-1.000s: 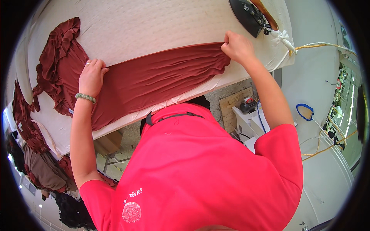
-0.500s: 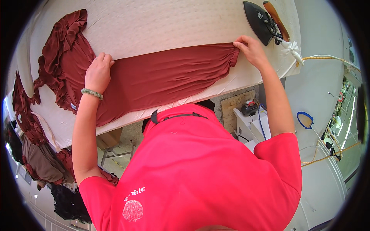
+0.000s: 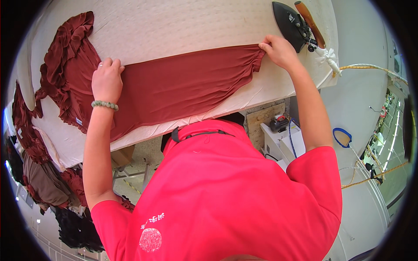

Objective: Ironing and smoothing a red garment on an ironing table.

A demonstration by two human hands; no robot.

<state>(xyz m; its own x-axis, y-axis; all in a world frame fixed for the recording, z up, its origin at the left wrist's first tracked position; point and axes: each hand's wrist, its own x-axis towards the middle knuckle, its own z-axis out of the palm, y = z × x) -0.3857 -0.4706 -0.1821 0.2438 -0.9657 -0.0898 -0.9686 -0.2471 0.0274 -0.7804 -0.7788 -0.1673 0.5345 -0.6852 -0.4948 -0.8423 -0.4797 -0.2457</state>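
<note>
A dark red garment (image 3: 174,89) lies on the pale padded table, its long sleeve-like part stretched flat from left to right with faint creases. My right hand (image 3: 279,51) pinches the far corner of its gathered cuff end. At the other end of that panel, my left hand (image 3: 107,80) has its fingers closed on the far edge, beside the bunched, ruffled part (image 3: 69,61). The fabric's far edge runs nearly straight between both hands. Just beyond my right hand rests a black iron (image 3: 289,26) with a brown wooden handle.
A cord and hose (image 3: 370,67) lead right from the iron. Other dark red clothes (image 3: 28,122) and a brown garment (image 3: 45,178) hang off the left side. Below the table's near edge stand a white box-like machine (image 3: 274,135) and a wooden board (image 3: 257,126).
Both hands have shifted slightly left and away from me, still holding the fabric. The cuff end has moved a little with them, and the view itself has shifted slightly.
</note>
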